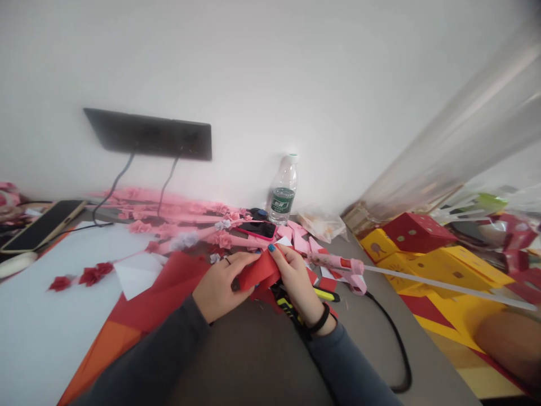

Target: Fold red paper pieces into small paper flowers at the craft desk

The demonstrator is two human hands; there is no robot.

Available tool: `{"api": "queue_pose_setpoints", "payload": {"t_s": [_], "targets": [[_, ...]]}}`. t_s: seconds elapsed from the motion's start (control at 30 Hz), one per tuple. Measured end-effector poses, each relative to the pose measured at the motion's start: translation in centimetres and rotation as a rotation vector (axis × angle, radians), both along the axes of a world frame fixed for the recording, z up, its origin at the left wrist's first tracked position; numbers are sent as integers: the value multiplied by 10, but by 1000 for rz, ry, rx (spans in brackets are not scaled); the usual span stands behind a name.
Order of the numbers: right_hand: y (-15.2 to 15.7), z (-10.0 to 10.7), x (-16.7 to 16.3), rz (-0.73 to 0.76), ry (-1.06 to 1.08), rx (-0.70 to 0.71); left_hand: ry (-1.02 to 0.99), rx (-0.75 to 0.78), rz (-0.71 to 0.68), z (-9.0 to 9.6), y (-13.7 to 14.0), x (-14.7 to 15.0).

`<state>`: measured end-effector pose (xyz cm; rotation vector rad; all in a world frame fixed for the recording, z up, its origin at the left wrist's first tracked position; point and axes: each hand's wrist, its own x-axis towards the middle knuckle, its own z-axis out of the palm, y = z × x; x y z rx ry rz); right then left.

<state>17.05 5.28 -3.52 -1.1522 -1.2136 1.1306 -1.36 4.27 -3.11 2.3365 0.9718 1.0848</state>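
A folded piece of red paper (260, 272) is held between my two hands over the table. My left hand (222, 285) grips its left side, fingers curled behind it. My right hand (298, 282) pinches the upper right edge, with the blue-nailed thumb on top. Under my right hand lies a black and yellow tool (287, 307), mostly covered, so its kind is hard to make out. Pink and red paper scraps (301, 239) lie just beyond my hands. Red paper sheets (169, 287) and a small white sheet (137, 273) are spread to the left.
Branches with pink paper flowers (177, 225) run along the wall. A water bottle (283, 194) stands behind my hands, near a red-edged phone (257, 229). A black cable (401, 344) curves at right. Yellow boxes (448, 268) are beyond the right edge; another phone (44, 224) lies left.
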Motion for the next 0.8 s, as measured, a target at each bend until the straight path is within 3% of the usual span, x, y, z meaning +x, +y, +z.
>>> {"api": "queue_pose_setpoints", "payload": {"t_s": [0.07,0.27,0.47,0.6,0.8], "targets": [[0,1,0,-6,-23,9,-49,-43,35,-1,2,-1],[0,4,0,40,-114,69,-267,-302,318,3,5,-2],[-1,7,-1,51,18,29,-425,-424,318,7,8,-2],[0,8,3,-4,113,34,-425,-414,253,6,8,-7],[2,7,7,-51,282,3,-162,-144,117,8,7,-13]]}}
